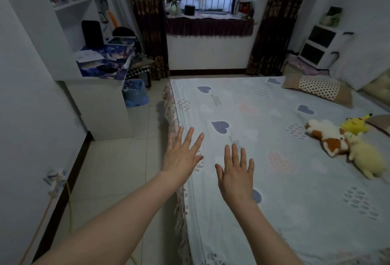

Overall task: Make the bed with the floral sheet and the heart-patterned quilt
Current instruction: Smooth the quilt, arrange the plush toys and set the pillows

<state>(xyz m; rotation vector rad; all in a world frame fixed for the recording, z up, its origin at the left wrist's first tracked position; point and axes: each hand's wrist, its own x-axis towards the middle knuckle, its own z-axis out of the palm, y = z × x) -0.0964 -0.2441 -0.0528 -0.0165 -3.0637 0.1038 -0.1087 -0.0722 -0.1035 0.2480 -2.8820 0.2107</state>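
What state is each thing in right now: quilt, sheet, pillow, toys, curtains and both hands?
Quilt: spread flat over the bed, nearly smooth.
Sheet: under the quilt, floral edge showing along the bed's side.
Pillow: lying flat at the head end.
Toys: three, lying together on the quilt.
Curtains: drawn open to both sides.
Left hand: open, fingers spread, at the quilt's edge.
Right hand: open, fingers spread, over the quilt; contact unclear.

Heart-patterned quilt (274, 180): matt cloth, smooth, few creases. Floral sheet (169, 108) at bed edge: thin matt cloth, ruffled. Soft toys (327, 135): fluffy plush. Floor (118, 169): pale tiles, slight sheen. Stool (136, 95): blue plastic, smooth.
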